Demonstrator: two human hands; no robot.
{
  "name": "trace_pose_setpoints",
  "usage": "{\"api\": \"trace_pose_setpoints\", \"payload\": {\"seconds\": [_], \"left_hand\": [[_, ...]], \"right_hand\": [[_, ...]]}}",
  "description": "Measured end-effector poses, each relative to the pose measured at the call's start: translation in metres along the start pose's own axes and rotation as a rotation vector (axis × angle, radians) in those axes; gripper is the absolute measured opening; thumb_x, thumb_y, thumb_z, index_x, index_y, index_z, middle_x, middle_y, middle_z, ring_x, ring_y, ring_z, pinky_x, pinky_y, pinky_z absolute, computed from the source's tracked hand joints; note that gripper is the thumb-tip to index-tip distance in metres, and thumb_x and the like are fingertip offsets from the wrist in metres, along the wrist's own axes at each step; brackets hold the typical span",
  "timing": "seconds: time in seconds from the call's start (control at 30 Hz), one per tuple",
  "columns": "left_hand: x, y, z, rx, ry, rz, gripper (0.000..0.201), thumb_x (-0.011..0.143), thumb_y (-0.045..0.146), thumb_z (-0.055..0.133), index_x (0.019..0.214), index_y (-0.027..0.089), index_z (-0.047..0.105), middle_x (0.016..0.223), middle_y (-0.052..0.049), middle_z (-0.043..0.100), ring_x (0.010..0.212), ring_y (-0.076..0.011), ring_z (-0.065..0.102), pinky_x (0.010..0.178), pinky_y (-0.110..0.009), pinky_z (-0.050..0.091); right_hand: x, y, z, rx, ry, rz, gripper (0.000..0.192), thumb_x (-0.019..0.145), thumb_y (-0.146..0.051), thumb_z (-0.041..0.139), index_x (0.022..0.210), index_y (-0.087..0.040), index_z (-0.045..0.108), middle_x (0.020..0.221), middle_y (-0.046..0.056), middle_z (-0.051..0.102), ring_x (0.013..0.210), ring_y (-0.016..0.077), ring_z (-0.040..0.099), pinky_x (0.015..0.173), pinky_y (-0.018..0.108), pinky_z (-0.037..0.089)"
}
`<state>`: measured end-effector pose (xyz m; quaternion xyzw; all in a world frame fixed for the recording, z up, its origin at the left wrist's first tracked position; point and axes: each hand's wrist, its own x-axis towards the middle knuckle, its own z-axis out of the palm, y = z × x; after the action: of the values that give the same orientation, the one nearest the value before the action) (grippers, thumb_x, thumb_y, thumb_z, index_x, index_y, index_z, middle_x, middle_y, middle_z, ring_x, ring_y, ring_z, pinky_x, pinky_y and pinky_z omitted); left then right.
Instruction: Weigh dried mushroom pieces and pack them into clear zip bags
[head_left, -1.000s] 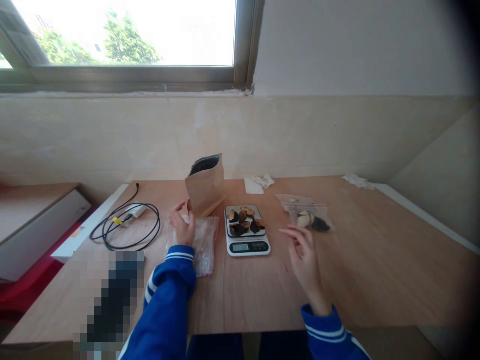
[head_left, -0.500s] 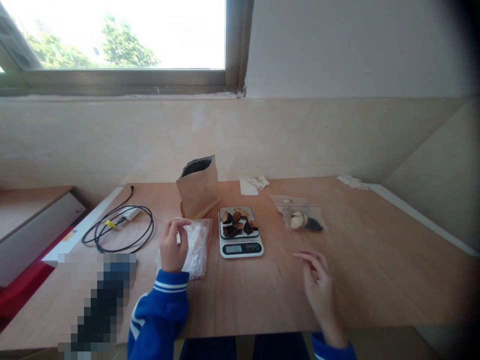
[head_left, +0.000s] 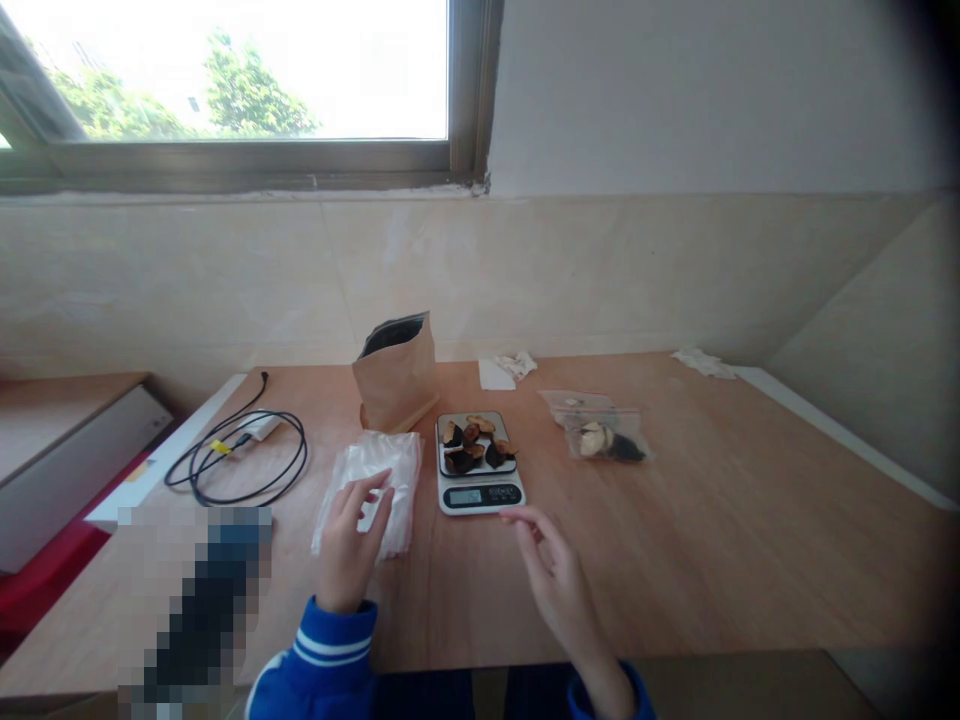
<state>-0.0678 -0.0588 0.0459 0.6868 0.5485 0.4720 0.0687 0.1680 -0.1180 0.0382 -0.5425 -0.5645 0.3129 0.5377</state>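
Observation:
A white digital kitchen scale (head_left: 484,506) lies at the middle of the table, its display lit but too small to read. Several dark and tan dried slices (head_left: 475,447) rest on its plate. My left hand (head_left: 355,540) is over the near part of a stack of clear zip bags (head_left: 401,465), thumb and fingers apart, holding nothing. My right hand (head_left: 553,565) is by the scale's near right corner, fingers extended and slightly curled, with nothing visible in it. Behind the bags stands an open brown paper pouch (head_left: 399,380) with a dark inside.
Filled zip bags (head_left: 611,440) with pale and dark pieces lie right of the scale. A coiled black cable (head_left: 304,455) with a white adapter is at the left. A white paper (head_left: 495,376) and crumpled tissue (head_left: 705,363) lie toward the back. A blurred-out dark object sits at front left.
My right hand has moved left, from the open table to the scale's near corner. My left hand has drawn back toward me, uncovering more of the clear bags.

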Motion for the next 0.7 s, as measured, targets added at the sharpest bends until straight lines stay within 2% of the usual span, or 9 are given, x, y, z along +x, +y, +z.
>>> {"api": "trace_pose_setpoints", "payload": {"seconds": [0.1,0.17,0.23,0.3,0.37,0.47,0.53,0.6,0.7], "left_hand": [[-0.012,0.036,0.004,-0.121,0.057,0.124,0.026,0.081,0.024,0.062,0.107,0.026,0.064,0.086,-0.003,0.064,0.071,-0.0154,0.059,0.062,-0.029,0.049],[-0.021,0.049,0.010,-0.207,0.060,0.177,0.026,0.080,0.020,0.062,0.105,0.026,0.064,0.084,-0.003,0.064,0.069,-0.0143,0.058,0.059,-0.027,0.049],[-0.025,0.054,0.014,-0.262,0.143,0.145,0.020,0.082,0.018,0.060,0.101,0.025,0.065,0.080,-0.002,0.063,0.069,-0.0140,0.057,0.059,-0.026,0.048],[-0.024,0.052,0.015,-0.298,0.301,0.038,0.015,0.083,0.020,0.058,0.097,0.023,0.064,0.081,-0.002,0.062,0.070,-0.0140,0.057,0.061,-0.026,0.047],[-0.017,0.047,0.015,-0.333,0.413,-0.072,0.011,0.084,0.024,0.058,0.094,0.021,0.063,0.083,-0.002,0.062,0.071,-0.0137,0.057,0.062,-0.026,0.047],[-0.005,0.039,0.014,-0.384,0.424,-0.133,0.010,0.083,0.029,0.059,0.084,0.019,0.060,0.077,0.000,0.059,0.069,-0.0132,0.055,0.063,-0.026,0.045],[0.004,0.036,0.015,-0.380,0.452,-0.124,0.015,0.085,0.030,0.057,0.075,0.019,0.054,0.072,0.001,0.054,0.069,-0.0131,0.053,0.066,-0.027,0.044],[0.013,0.034,0.019,-0.331,0.517,-0.108,0.020,0.086,0.031,0.054,0.071,0.019,0.049,0.074,0.001,0.052,0.073,-0.0138,0.053,0.073,-0.029,0.043],[0.030,0.032,0.031,-0.250,0.556,-0.128,0.023,0.089,0.033,0.049,0.071,0.019,0.047,0.085,-0.002,0.056,0.088,-0.0165,0.055,0.086,-0.034,0.042]], "right_hand": [[-0.004,-0.026,0.036,0.136,-0.122,0.084,0.028,0.093,-0.040,0.043,0.113,-0.025,0.055,0.105,0.005,0.064,0.097,0.0199,0.060,0.086,0.031,0.046],[-0.002,-0.033,0.051,0.210,-0.178,0.107,0.027,0.092,-0.044,0.045,0.106,-0.023,0.057,0.100,0.004,0.065,0.090,0.0188,0.061,0.081,0.030,0.047],[0.004,-0.031,0.056,0.239,-0.147,0.152,0.029,0.091,-0.047,0.046,0.093,-0.021,0.057,0.085,0.003,0.065,0.078,0.0179,0.061,0.071,0.029,0.048],[0.010,-0.023,0.049,0.255,-0.085,0.220,0.033,0.088,-0.052,0.049,0.084,-0.020,0.056,0.073,0.001,0.061,0.069,0.0171,0.058,0.063,0.027,0.047],[0.015,-0.016,0.035,0.266,-0.119,0.246,0.035,0.084,-0.054,0.053,0.081,-0.020,0.056,0.073,0.001,0.061,0.069,0.0174,0.059,0.063,0.028,0.047],[0.016,-0.010,0.011,0.253,-0.420,0.157,0.035,0.084,-0.053,0.056,0.098,-0.020,0.061,0.094,0.005,0.066,0.088,0.0203,0.062,0.079,0.033,0.050],[0.018,-0.005,0.000,0.199,-0.523,0.089,0.038,0.088,-0.050,0.051,0.114,-0.023,0.058,0.113,0.007,0.063,0.102,0.0217,0.059,0.089,0.038,0.047],[0.026,0.003,-0.005,0.096,-0.386,0.042,0.037,0.092,-0.047,0.044,0.119,-0.025,0.055,0.122,0.008,0.059,0.110,0.0221,0.056,0.095,0.040,0.045],[0.052,0.026,-0.005,-0.117,-0.013,-0.084,0.032,0.093,-0.043,0.043,0.114,-0.023,0.055,0.117,0.010,0.058,0.112,0.0238,0.053,0.097,0.044,0.042]]}}
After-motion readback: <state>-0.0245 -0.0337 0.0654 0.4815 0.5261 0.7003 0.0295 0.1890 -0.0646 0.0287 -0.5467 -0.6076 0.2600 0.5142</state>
